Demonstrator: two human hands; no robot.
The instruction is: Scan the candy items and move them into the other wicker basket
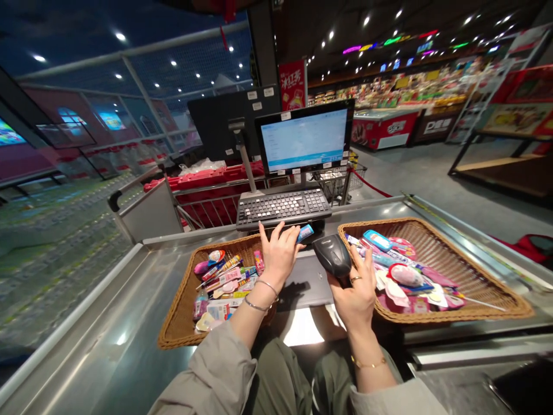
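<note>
My left hand is at the front edge of the black keyboard, with a small blue packet pinched near its thumb and the other fingers stretched out. My right hand grips a black barcode scanner, whose head points left towards the packet. Under my left forearm stands a wicker basket of small sweets and toys in bright wrappers. Beside my right hand, a second wicker basket holds similar packets, a blue-and-white item and a pink egg-shaped one among them.
Behind the keyboard stands a lit checkout monitor, with a second dark screen to its left. The baskets rest on a metal counter. Beyond it are a metal shopping cart and a red freezer.
</note>
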